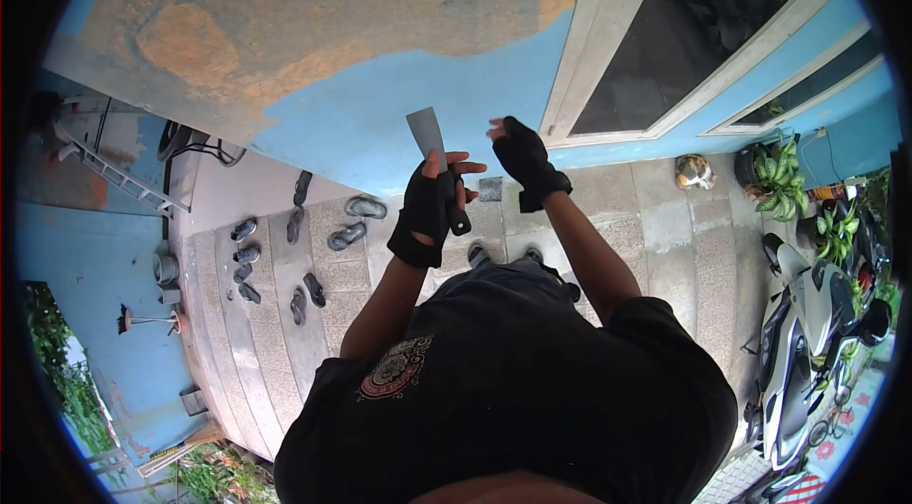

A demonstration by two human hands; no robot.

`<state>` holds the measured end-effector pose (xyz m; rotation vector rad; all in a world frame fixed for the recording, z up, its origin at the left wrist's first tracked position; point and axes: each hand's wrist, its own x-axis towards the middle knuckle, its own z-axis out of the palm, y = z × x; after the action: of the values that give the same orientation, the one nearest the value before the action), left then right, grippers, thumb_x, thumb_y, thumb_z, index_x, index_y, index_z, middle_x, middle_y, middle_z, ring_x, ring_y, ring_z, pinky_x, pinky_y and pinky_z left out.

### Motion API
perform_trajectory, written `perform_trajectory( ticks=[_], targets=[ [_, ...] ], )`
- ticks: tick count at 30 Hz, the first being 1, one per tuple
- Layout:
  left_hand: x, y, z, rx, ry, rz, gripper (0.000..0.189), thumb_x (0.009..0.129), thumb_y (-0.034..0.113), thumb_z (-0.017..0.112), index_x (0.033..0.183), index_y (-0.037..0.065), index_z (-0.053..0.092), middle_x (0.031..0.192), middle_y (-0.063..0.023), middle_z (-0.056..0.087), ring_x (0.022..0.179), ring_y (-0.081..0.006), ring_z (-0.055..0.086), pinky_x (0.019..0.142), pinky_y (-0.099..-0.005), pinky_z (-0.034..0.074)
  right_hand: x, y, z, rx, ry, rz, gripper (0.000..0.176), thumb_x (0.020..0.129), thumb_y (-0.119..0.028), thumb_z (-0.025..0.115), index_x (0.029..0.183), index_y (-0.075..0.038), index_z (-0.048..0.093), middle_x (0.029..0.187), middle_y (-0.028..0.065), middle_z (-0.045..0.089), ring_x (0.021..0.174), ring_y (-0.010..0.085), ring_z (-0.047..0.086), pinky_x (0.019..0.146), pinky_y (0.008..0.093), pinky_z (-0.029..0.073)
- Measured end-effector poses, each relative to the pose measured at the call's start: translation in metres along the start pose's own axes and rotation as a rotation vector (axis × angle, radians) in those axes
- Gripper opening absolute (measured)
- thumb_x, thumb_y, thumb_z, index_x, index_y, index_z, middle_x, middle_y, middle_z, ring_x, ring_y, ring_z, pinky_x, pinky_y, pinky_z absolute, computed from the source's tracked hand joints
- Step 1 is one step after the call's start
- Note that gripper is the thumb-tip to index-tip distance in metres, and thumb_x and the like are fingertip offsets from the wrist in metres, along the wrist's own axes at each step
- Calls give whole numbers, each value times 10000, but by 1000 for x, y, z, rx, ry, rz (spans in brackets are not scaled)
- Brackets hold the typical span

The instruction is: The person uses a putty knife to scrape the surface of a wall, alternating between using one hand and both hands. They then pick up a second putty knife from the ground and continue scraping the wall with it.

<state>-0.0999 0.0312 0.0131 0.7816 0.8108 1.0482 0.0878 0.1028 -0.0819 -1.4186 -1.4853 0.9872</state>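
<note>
Gripping scraper [427, 134] in left hand [424, 208], blade up, handle down, in front of blue wall [332, 124]. Holding nothing in right hand [522, 158], fingers loosely open nearby. Keep hold firm on handle, fingertips off blade edge, wrist loose.

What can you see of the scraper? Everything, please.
The scraper has a flat, grey, metallic-looking blade that flares towards its straight far edge, and a black handle with a small pale spot, perhaps a hanging hole, near its end. The gloved left hand holds it, fingers covering its middle. The blade points away from the body, towards the wall, handle end nearer the body. The right hand is apart from it. Fine wear can't be made out.
</note>
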Motion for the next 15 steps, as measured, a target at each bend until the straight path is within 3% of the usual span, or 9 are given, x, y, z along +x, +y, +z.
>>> perform_trajectory(
  ticks=[2,3,5,6,7,11,13,14,15],
  targets=[
    [0,-6,6,78,116,47,605,1003,531,435,1166,-41,551,1072,-215,679,705,-173,641,716,-300,529,-24,-9,-6,78,-172,98,292,985,-304,522,1038,-37,629,858,90,707,880,212,672,824,346,502],
    [4,-10,9,87,116,45,605,1003,531,435,1166,-41,551,1072,-215,679,705,-173,641,716,-300,529,-40,-24,-13,110,-271,120,309,1011,-309,498,1007,-29,628,840,75,704,860,183,664,801,337,502],
    [13,-18,14,323,130,224,653,993,570,435,1168,-48,553,1073,-209,685,917,-231,676,780,-322,537,-60,-13,0,529,-367,162,373,1046,-351,444,1026,-20,616,841,60,695,858,152,653,820,319,496],
    [13,-12,28,281,116,168,640,999,562,430,1173,-41,556,1062,-210,692,993,-245,667,866,-334,515,-69,-13,5,667,-386,133,410,1055,-381,422,1045,-13,601,881,72,694,845,152,653,825,318,494],
    [16,-7,39,242,107,54,612,1010,542,420,1144,-34,580,1045,-194,702,962,-227,667,862,-320,509,-72,-21,10,727,-329,84,362,1050,-357,441,1049,-23,580,875,66,667,778,155,633,757,311,505],
    [56,-15,48,487,-25,144,566,1022,487,411,1079,-30,633,1054,-132,717,876,-179,656,730,-281,524,-73,-39,2,797,-193,102,221,1019,-253,516,1042,-36,551,792,24,591,679,149,570,628,319,485],
    [73,-3,60,537,-30,-77,526,1031,450,398,1100,-10,642,1023,-116,726,839,-156,653,712,-267,515,-57,-35,1,835,-82,71,181,999,-211,556,1044,-37,540,761,17,561,657,142,549,596,323,473],
    [89,-10,57,558,-97,33,487,1036,417,398,1119,5,643,1018,-107,727,812,-149,652,689,-248,511,-47,-30,2,672,79,-43,184,969,-182,595,1058,-34,532,750,28,555,651,142,547,594,325,469],
    [103,-8,54,573,-112,14,487,1036,417,398,1119,5,643,1018,-107,727,812,-149,652,689,-248,511,-40,-27,4,503,241,-151,213,938,-153,635,1073,-31,524,739,39,548,644,142,546,593,328,465]
  ],
)
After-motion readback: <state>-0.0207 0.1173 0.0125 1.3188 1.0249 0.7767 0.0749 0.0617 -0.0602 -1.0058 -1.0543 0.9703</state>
